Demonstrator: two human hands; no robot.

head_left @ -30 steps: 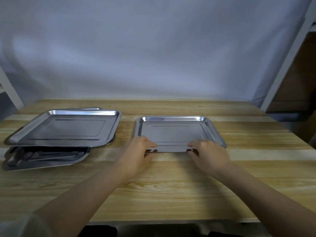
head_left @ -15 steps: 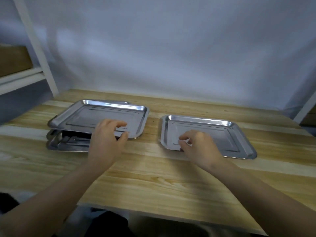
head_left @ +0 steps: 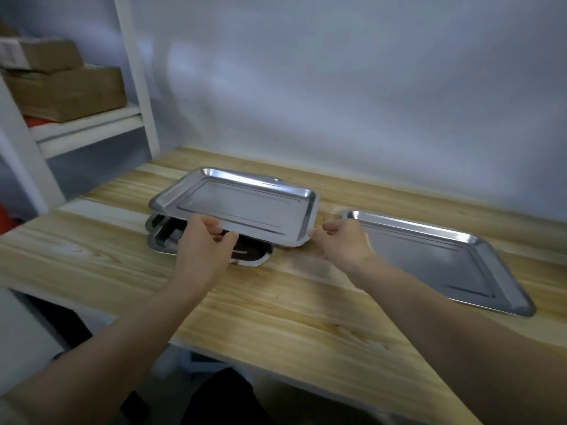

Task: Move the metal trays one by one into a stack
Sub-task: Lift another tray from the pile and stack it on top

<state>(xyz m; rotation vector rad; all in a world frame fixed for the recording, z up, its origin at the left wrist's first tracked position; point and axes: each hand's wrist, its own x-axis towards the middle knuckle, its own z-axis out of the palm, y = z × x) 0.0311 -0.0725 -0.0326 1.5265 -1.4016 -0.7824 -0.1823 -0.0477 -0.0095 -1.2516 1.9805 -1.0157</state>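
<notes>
Head view: left hand [head_left: 204, 245] is pinching the top tray's [head_left: 245, 207] near edge, thumb on top. Right hand [head_left: 340, 243] is reaching for its near-right corner, fingertips touching; grip unclear.

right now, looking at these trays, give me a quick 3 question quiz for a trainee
1. True or false: the single tray lies flat on the wooden table, with neither hand on it.
2. Which hand grips the near edge of the top tray? A) left hand B) right hand
3. Fill in: the top tray sits on a ____ of trays, not lined up with them.

Key
1. True
2. A: the left hand pinches the edge; the right hand is at its near right corner, contact unclear.
3. pile
</notes>
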